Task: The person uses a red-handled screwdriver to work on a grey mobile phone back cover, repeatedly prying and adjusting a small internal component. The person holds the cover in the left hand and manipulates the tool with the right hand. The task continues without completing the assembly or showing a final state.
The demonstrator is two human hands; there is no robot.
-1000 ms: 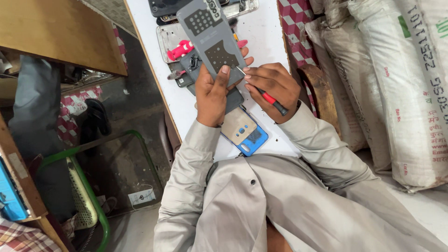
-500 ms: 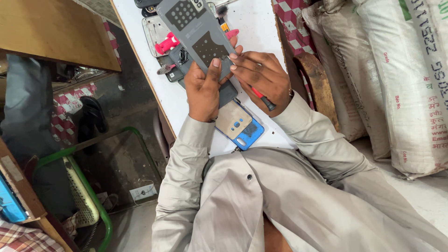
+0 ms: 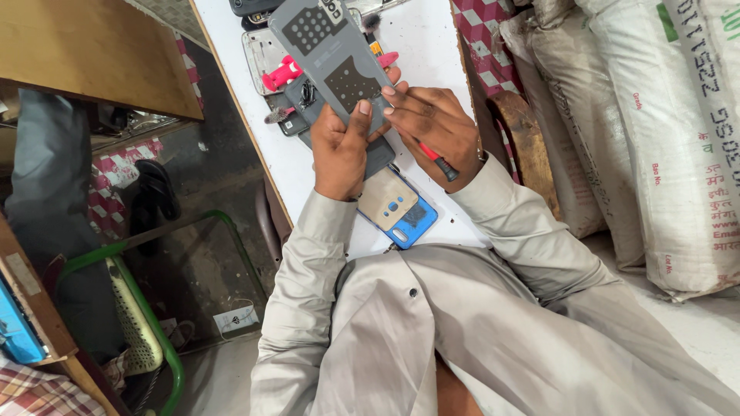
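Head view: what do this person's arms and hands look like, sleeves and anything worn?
Both arms wear long, loose, light grey-beige shirt sleeves reaching the wrists. The left hand and right hand are bare, with no gloves. A thin band shows at the right wrist; no rings are visible.

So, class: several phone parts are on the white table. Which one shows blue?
The back cover lying flat just below the hands, with its blue edge; the grey panel in the hands shows no blue.

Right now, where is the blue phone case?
In the head view the blue phone case lies on the white table, just below both hands, between the sleeves, nearest the left hand.
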